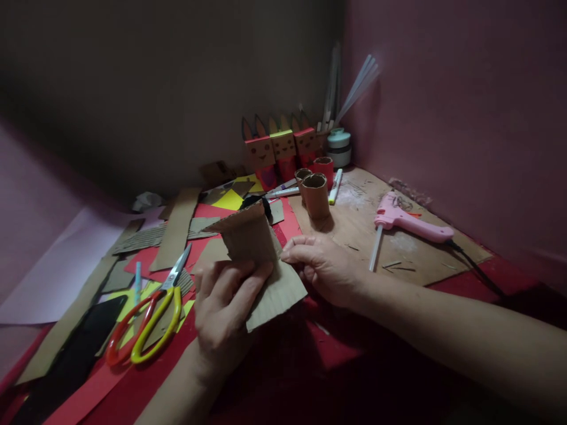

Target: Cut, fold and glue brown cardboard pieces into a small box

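Observation:
A folded piece of brown cardboard (252, 242) is held up over the red table, its bent flap toward the wall and its ribbed end toward me. My left hand (228, 295) is closed around its left side. At the right edge, the fingers of my right hand (325, 262) pinch the same cardboard; the thumb tip is partly hidden. Left of my left hand lie scissors (162, 313) with one red and one yellow handle, blades pointing away. Behind the cardboard stand brown cardboard tubes (316, 198) and a red tube (325, 169).
A pink glue gun (407, 221) with its cord lies on a wooden board (354, 230) at right. Box-headed cardboard figures (260, 154) stand at the back beside a pale lidded jar (339, 147) and glue sticks (361, 82). Cardboard strips (177, 227) and coloured paper cover the left.

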### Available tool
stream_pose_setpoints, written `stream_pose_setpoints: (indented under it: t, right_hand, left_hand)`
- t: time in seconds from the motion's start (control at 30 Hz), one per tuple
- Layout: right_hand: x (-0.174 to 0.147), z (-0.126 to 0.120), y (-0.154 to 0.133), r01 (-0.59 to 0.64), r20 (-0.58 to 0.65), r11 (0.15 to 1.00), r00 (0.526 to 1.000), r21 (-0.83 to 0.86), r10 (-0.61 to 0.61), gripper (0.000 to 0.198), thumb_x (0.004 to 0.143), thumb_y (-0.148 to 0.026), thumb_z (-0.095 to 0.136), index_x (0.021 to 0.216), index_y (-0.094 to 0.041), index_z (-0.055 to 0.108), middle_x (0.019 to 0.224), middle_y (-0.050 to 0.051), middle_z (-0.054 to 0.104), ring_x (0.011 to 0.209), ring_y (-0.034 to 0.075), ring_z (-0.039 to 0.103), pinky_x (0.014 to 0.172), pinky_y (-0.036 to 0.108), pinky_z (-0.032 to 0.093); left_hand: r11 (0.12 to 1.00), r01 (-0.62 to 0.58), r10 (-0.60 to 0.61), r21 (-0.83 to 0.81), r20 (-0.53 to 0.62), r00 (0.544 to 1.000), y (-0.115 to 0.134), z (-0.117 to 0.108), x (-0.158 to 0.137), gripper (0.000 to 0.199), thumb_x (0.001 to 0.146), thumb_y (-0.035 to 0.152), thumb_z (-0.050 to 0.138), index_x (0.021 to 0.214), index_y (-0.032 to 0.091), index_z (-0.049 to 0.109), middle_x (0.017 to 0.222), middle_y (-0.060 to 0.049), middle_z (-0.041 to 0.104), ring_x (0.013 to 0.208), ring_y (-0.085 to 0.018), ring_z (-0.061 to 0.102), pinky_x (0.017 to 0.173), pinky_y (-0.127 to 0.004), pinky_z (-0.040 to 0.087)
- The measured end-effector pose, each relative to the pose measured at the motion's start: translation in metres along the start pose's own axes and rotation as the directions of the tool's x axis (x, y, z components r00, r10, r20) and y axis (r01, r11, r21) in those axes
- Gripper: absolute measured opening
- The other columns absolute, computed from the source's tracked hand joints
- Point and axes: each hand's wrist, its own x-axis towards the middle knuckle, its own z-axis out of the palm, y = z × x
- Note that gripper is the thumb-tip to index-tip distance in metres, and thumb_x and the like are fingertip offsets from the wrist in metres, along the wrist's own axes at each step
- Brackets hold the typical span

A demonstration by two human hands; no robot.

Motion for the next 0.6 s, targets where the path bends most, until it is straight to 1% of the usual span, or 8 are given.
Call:
stream_pose_setpoints:
  t: [0.1, 0.17, 0.37, 0.43, 0.5, 0.53, 0.57, 0.6]
  right_hand:
    - [0.0011, -0.001, 0.0014, 0.0, 0.004, 1.0, 1.0, -0.002, 0.0, 0.01, 0.062, -0.021, 0.069, 0.061, -0.017, 0.06, 0.058, -0.001, 0.055, 0.056, 0.011, 0.048, 0.058, 0.027, 0.038]
    - [0.0008, -0.0009, 0.0011, -0.009, 0.002, 1.0, 1.0, -0.018, 0.009, 0.011, 0.062, -0.023, 0.07, 0.063, -0.016, 0.061, 0.058, -0.001, 0.055, 0.055, 0.011, 0.048, 0.059, 0.028, 0.04]
    - [-0.0002, 0.0003, -0.0001, -0.04, -0.009, 0.999, 0.999, -0.005, 0.04, 0.016, 0.062, -0.023, 0.072, 0.059, -0.017, 0.058, 0.056, -0.002, 0.051, 0.054, 0.011, 0.046, 0.058, 0.028, 0.042]
    - [0.0009, -0.0005, 0.0007, -0.031, -0.014, 1.0, 0.999, -0.007, 0.031, 0.018, 0.063, -0.023, 0.071, 0.057, -0.018, 0.055, 0.055, -0.003, 0.05, 0.053, 0.011, 0.046, 0.056, 0.028, 0.041]
    - [0.0026, -0.0022, 0.0016, -0.007, -0.029, 1.0, 1.0, -0.019, 0.007, 0.019, 0.064, -0.021, 0.069, 0.055, -0.018, 0.053, 0.053, -0.003, 0.048, 0.051, 0.009, 0.043, 0.054, 0.027, 0.038]
    - [0.0036, -0.0031, 0.0019, 0.008, -0.037, 1.0, 0.999, -0.027, -0.009, 0.02, 0.065, -0.02, 0.068, 0.054, -0.018, 0.051, 0.053, -0.004, 0.047, 0.051, 0.009, 0.042, 0.054, 0.026, 0.037]
    - [0.0045, -0.0039, 0.0021, 0.023, -0.046, 0.999, 0.999, -0.035, -0.025, 0.02, 0.065, -0.019, 0.067, 0.053, -0.018, 0.051, 0.053, -0.004, 0.046, 0.05, 0.009, 0.041, 0.053, 0.026, 0.036]
    - [0.0053, -0.0045, 0.0022, 0.036, -0.056, 0.998, 0.998, -0.044, -0.038, 0.02, 0.065, -0.019, 0.067, 0.053, -0.018, 0.05, 0.053, -0.004, 0.046, 0.05, 0.008, 0.04, 0.053, 0.025, 0.035]
  left_hand:
    - [1.0, 0.002, -0.002, 0.024, 0.031, 1.0, -0.0013, -0.0016, 0.0003, 0.037, 0.087, 0.034, 0.059, 0.12, 0.019, 0.065, 0.093, -0.013, 0.065, 0.086, -0.03, 0.055, 0.073, -0.043, 0.041]
    - [0.999, 0.02, -0.02, 0.038, -0.012, 1.0, -0.0019, -0.0012, 0.0004, 0.033, 0.089, 0.03, 0.055, 0.118, 0.02, 0.066, 0.093, -0.013, 0.065, 0.085, -0.029, 0.055, 0.073, -0.044, 0.041]
    - [0.995, -0.073, 0.072, 0.069, 0.01, 0.997, -0.0021, 0.0021, 0.0009, 0.034, 0.088, 0.03, 0.052, 0.115, 0.013, 0.066, 0.093, -0.016, 0.064, 0.085, -0.03, 0.054, 0.07, -0.043, 0.043]
    - [0.996, -0.058, 0.058, 0.062, 0.01, 0.998, -0.0001, 0.0038, 0.0003, 0.033, 0.087, 0.028, 0.055, 0.114, 0.013, 0.066, 0.093, -0.015, 0.064, 0.085, -0.03, 0.054, 0.07, -0.043, 0.042]
    - [0.998, 0.067, -0.068, -0.009, -0.029, 0.997, 0.0025, 0.0048, 0.0008, 0.031, 0.085, 0.023, 0.058, 0.114, 0.018, 0.066, 0.099, -0.013, 0.064, 0.087, -0.027, 0.054, 0.073, -0.042, 0.045]
    - [0.978, 0.195, -0.199, -0.074, -0.063, 0.978, 0.0035, 0.0047, 0.0021, 0.031, 0.085, 0.02, 0.057, 0.114, 0.021, 0.066, 0.103, -0.011, 0.063, 0.09, -0.026, 0.055, 0.076, -0.04, 0.046]
    - [0.922, 0.352, -0.369, -0.162, -0.09, 0.925, 0.004, 0.0041, 0.0041, 0.031, 0.085, 0.018, 0.056, 0.114, 0.024, 0.066, 0.106, -0.009, 0.063, 0.092, -0.024, 0.057, 0.079, -0.038, 0.048]
    - [0.815, 0.511, -0.548, -0.273, -0.077, 0.833, 0.004, 0.0031, 0.0069, 0.03, 0.085, 0.018, 0.056, 0.113, 0.025, 0.065, 0.108, -0.007, 0.063, 0.094, -0.022, 0.059, 0.081, -0.036, 0.05]
